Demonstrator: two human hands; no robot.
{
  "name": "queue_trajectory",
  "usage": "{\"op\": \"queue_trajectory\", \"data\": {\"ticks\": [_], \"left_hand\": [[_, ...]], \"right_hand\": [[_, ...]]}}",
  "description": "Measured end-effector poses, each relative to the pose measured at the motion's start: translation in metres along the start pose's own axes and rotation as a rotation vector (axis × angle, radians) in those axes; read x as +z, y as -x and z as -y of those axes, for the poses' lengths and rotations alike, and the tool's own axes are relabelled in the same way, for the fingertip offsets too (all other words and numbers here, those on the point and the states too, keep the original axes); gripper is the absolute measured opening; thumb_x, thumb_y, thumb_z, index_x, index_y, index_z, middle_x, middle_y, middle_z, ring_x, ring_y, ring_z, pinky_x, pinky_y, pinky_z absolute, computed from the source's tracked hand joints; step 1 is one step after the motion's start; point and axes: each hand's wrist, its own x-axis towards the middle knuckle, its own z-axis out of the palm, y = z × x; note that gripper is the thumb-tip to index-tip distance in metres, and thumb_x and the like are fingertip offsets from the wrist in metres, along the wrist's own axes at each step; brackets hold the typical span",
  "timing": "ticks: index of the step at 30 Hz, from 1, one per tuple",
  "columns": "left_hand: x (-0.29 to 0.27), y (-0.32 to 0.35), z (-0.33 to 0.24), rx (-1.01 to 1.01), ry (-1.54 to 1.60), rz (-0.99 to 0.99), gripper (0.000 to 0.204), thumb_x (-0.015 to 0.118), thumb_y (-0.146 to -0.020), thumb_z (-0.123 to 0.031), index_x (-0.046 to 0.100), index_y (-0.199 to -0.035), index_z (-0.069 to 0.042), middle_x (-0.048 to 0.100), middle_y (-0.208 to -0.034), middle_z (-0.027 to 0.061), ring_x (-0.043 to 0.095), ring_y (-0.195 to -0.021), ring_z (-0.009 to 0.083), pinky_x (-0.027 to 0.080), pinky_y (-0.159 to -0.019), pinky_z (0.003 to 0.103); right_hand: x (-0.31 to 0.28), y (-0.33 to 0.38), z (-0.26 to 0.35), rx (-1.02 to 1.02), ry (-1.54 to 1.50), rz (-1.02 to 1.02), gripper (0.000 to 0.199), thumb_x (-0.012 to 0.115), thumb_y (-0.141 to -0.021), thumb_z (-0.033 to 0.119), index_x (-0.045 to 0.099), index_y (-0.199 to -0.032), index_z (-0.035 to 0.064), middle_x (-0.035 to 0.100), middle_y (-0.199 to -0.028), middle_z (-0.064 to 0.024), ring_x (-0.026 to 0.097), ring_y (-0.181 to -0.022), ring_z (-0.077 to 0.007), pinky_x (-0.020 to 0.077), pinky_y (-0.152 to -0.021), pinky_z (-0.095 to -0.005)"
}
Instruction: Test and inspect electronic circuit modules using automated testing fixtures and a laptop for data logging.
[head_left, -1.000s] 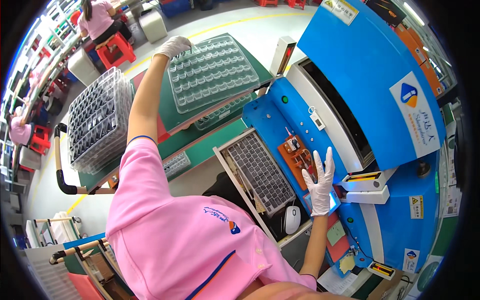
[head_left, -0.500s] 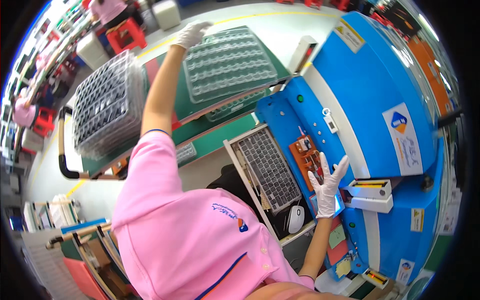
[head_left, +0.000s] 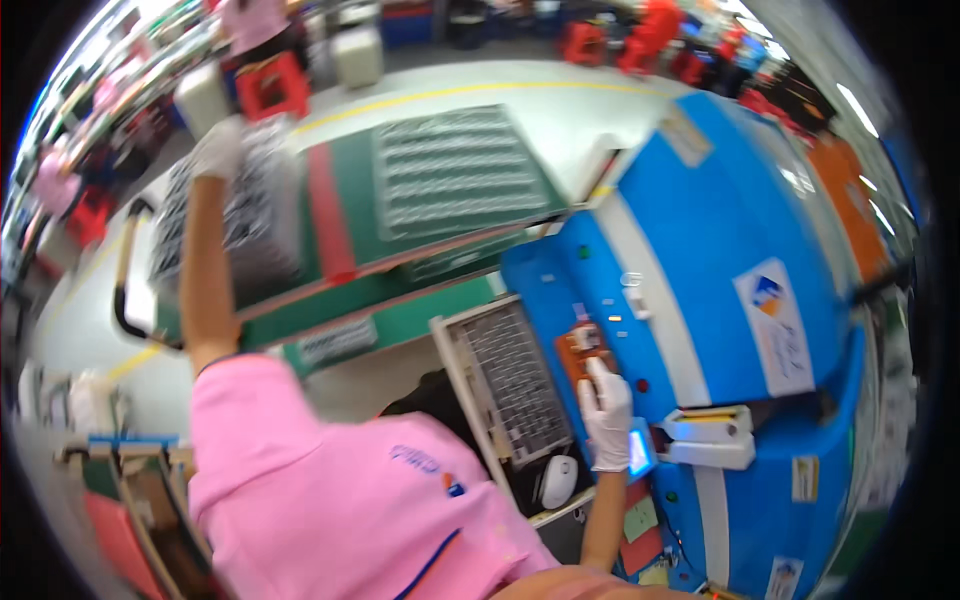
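The grip of the left hand [head_left: 218,150] is blurred, so I cannot tell whether it is clenched, released or grasping anything; the white-gloved hand is at the far part of the stack of clear trays [head_left: 268,205] with dark pieces in them, at the left of the green desk [head_left: 360,245]. The grip of the right hand [head_left: 606,418], gloved too, has its fingers drawn fairly close together at the orange fixture [head_left: 574,352] on the blue machine [head_left: 745,260]; whether they grasp a part there or only touch it, I cannot tell. The left arm reaches well out, nearly straight, while the right forearm rises from the lower edge, fingers pointing away from the body. A clear tray [head_left: 455,175] lies on the desk, right of the red strip [head_left: 330,215]. The left forearm covers some of the stack, the right hand hides the fixture's near part, and motion smears the trays' contents
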Motion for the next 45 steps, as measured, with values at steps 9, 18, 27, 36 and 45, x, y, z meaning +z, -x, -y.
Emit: {"op": "queue_trajectory", "data": {"ticks": [9, 18, 27, 36, 45], "left_hand": [[0.092, -0.042, 0.074, -0.071, 0.128, -0.008, 0.03, 0.072, -0.07, -0.015, 0.064, -0.093, 0.002, 0.068, -0.093, 0.024, 0.067, -0.09, 0.0375, 0.054, -0.075, 0.046], [0.089, -0.087, 0.203, -0.174, 0.408, 0.326, 0.032, 0.079, -0.074, -0.014, 0.062, -0.098, -0.003, 0.065, -0.084, 0.0106, 0.065, -0.076, 0.022, 0.053, -0.066, 0.035], [-0.07, 0.11, -0.073, 0.428, 0.882, 0.187, 0.029, 0.06, -0.097, -0.011, 0.064, -0.123, 0.001, 0.067, -0.114, 0.006, 0.063, -0.104, 0.0139, 0.047, -0.096, 0.027], [0.065, 0.25, -0.344, 0.939, 0.962, 0.874, 0.029, 0.072, -0.089, -0.009, 0.067, -0.117, -0.005, 0.07, -0.112, 0.0035, 0.066, -0.095, 0.0107, 0.052, -0.082, 0.026], [0.164, 0.286, -0.421, 1.047, 1.071, 0.394, 0.018, 0.073, -0.086, -0.01, 0.074, -0.105, -0.008, 0.07, -0.101, 0.0066, 0.067, -0.086, 0.0239, 0.052, -0.081, 0.033]], "right_hand": [[-0.013, 0.027, -0.008, 0.13, -0.016, -0.243, 0.023, 0.066, -0.091, 0.01, 0.066, -0.113, 0.0028, 0.066, -0.086, -0.0145, 0.064, -0.081, -0.032, 0.0503, -0.07, -0.0412], [0.052, -0.044, 0.004, -0.093, 0.03, -0.129, 0.029, 0.058, -0.092, 0.009, 0.062, -0.121, 0.0036, 0.064, -0.111, -0.0137, 0.064, -0.097, -0.032, 0.0529, -0.081, -0.0399], [0.1, -0.049, -0.016, -0.176, 0.059, -0.13, 0.016, 0.055, -0.091, 0.01, 0.066, -0.103, 0.0093, 0.066, -0.096, -0.011, 0.064, -0.086, -0.0303, 0.0522, -0.076, -0.0415], [0.048, -0.038, -0.013, -0.15, 0.081, -0.478, 0.023, 0.065, -0.09, 0.007, 0.066, -0.113, 0.0097, 0.068, -0.106, -0.0092, 0.066, -0.094, -0.0292, 0.0542, -0.08, -0.0384], [0.011, 0.049, 0.001, 0.112, 0.071, -0.412, 0.028, 0.067, -0.088, -0.001, 0.069, -0.114, 0.0091, 0.069, -0.111, -0.0091, 0.067, -0.1, -0.0278, 0.0541, -0.086, -0.0361]]}}
